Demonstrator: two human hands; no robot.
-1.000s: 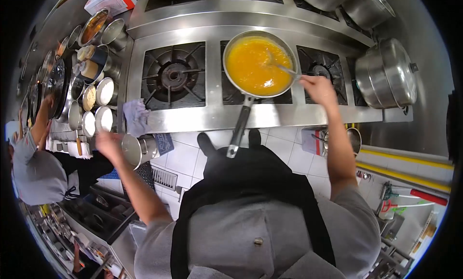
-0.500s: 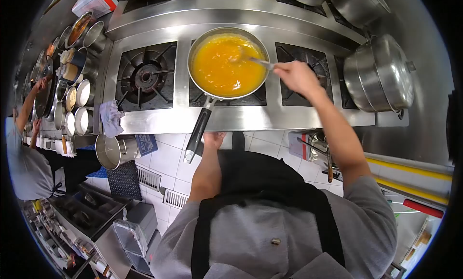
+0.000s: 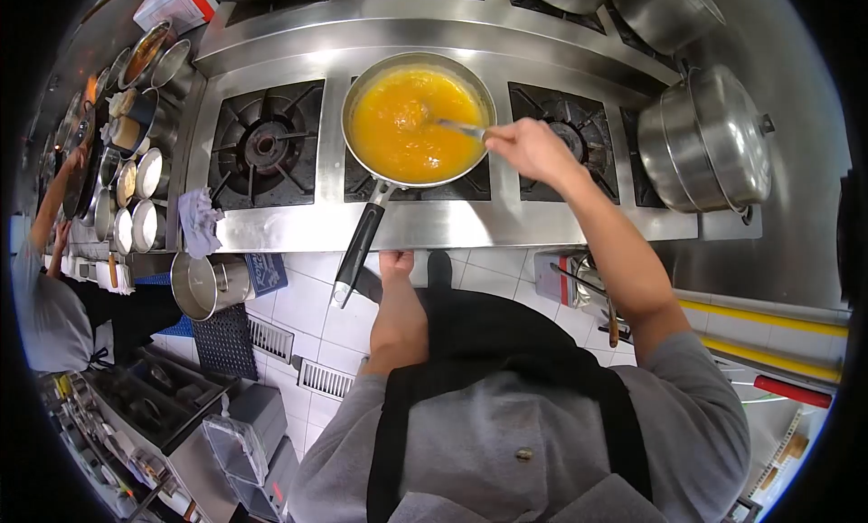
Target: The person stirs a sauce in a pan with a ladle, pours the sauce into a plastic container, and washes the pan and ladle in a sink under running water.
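The pan (image 3: pixel 419 62) rests over the middle burner (image 3: pixel 475 183), its handle (image 3: pixel 364 238) toward seven o'clock, a utensil (image 3: pixel 461 128) reaching into its liquid (image 3: pixel 389 139) from three. From there, the left burner (image 3: pixel 265 146) lies at nine, the cloth (image 3: pixel 197 223) at eight, the right burner (image 3: pixel 583 132), then the pot (image 3: pixel 701 139), at three.

Bright illumination, white glare along the stainless-steel range (image 3: pixel 470 225), specular highlights on the orange sauce (image 3: pixel 398 143), soft reflections on the lidded stockpot (image 3: pixel 705 143), slight blur at the stirring utensil (image 3: pixel 459 127), fisheye curvature toward borders, black corners.
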